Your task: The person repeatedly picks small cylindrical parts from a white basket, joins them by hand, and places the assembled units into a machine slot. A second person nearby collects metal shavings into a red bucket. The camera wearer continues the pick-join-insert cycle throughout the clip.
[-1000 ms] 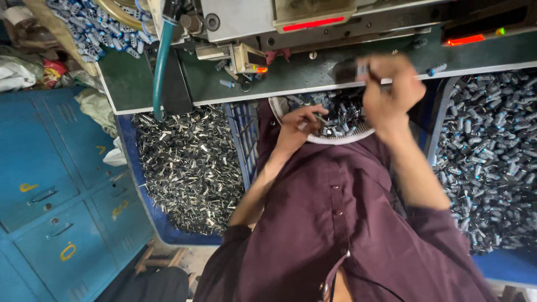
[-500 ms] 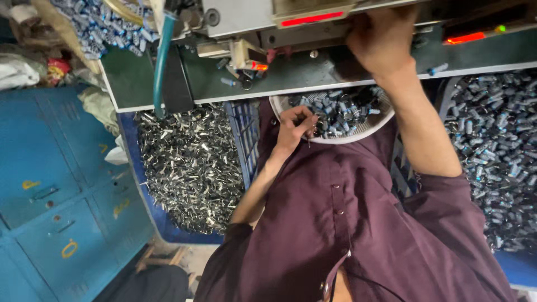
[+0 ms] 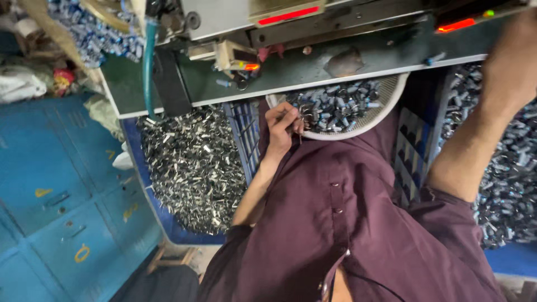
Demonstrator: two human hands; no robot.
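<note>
— Changed since half a second back?
— Right hand (image 3: 512, 61) now swung off to the upper right edge, away from the machine's red light (image 3: 291, 15); fingers cut off by the frame, so grip impossible to tell. Left hand (image 3: 282, 124) hardly moved, at the near rim of the white bowl (image 3: 386, 103), fingers pinched on what looks like a small metal part (image 3: 305, 114), though too blurred to be sure.
— Around them?
— Bowl on the lap, half tucked under the green bench (image 3: 313, 70), filled with small blue and silver parts (image 3: 341, 106). Heap of silver parts (image 3: 193, 168) in a blue crate to the left, another heap (image 3: 506, 184) on the right. Blue cabinet (image 3: 50, 207) further left.
— In the way?
— Right forearm crossing the right heap; bench edge hiding the bowl's far half.
</note>
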